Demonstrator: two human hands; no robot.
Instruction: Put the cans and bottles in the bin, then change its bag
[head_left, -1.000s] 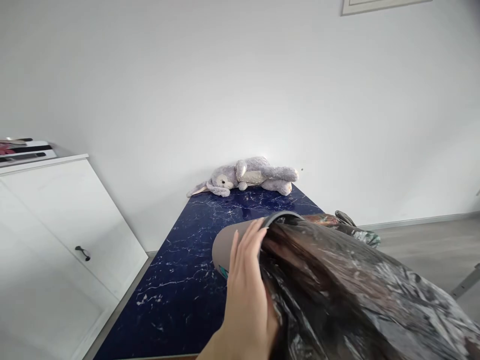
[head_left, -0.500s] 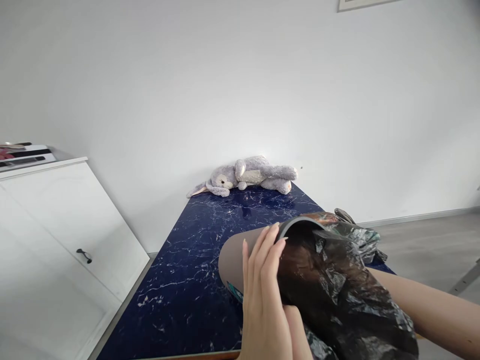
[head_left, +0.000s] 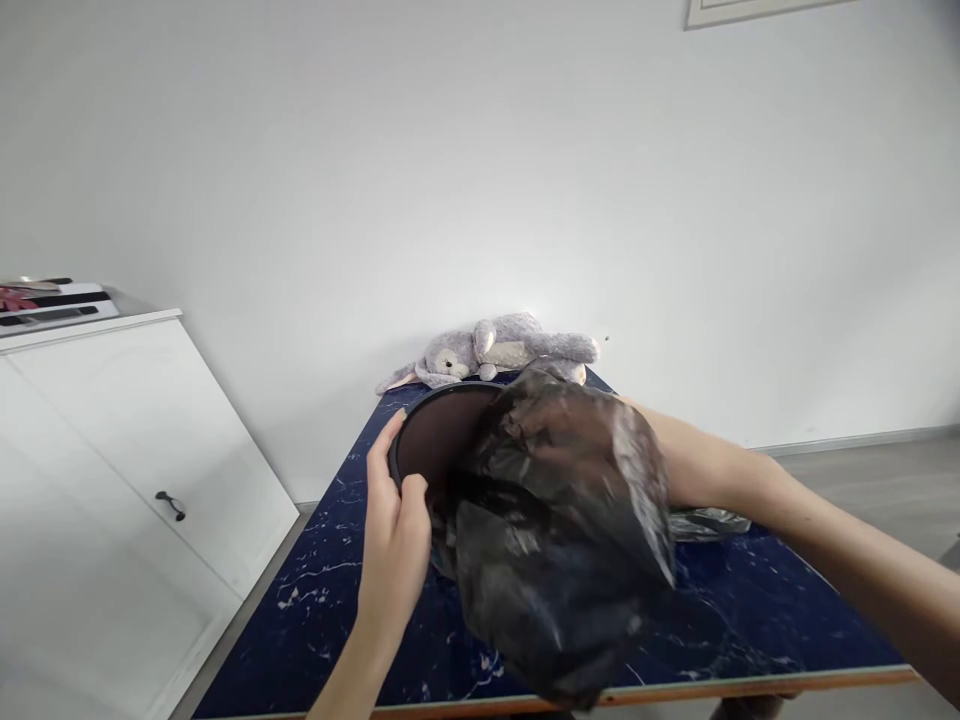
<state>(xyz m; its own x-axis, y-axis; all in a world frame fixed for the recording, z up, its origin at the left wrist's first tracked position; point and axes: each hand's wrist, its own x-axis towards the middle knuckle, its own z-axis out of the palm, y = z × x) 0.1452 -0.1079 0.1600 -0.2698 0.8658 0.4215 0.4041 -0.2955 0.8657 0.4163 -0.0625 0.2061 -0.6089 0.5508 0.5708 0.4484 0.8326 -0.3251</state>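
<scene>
White wall (head_left: 480,150) fills the back, picture frame corner (head_left: 757,10) top right. White cabinet (head_left: 112,470) on the left with a dark handle (head_left: 169,503), flat stuff stacked on top (head_left: 52,298), can't tell what. Blue marbled tabletop (head_left: 352,600) runs away toward the wall, wood edge at the near side. Grey floor (head_left: 862,480) to the right. Black plastic bag (head_left: 562,530) is the big thing mid-scene, crumpled, bulging toward the near edge of the tabletop, hanging out of the bin's mouth. Bin (head_left: 439,435) is a dark round can held up over the tabletop and tipped on its side, open mouth facing the viewer and a bit left, long axis running away toward the wall; the body behind the rim is hidden by the bag. Left hand (head_left: 394,530) is closed on the bin's near-left rim, thumb hooked over the edge into the opening, fingers round the outside. Right hand is not visible: right forearm (head_left: 750,490) comes in from the right and disappears under the bag, so grip can't be told; looks to be inside or behind the plastic, at the bin's right side. Bin sits directly between the two arms, left hand nearer the rim. More crumpled plastic (head_left: 709,522) lies on the tabletop under the right forearm. Grey plush bunny (head_left: 495,352) lies flat at the far end against the wall, well apart from the hands.
</scene>
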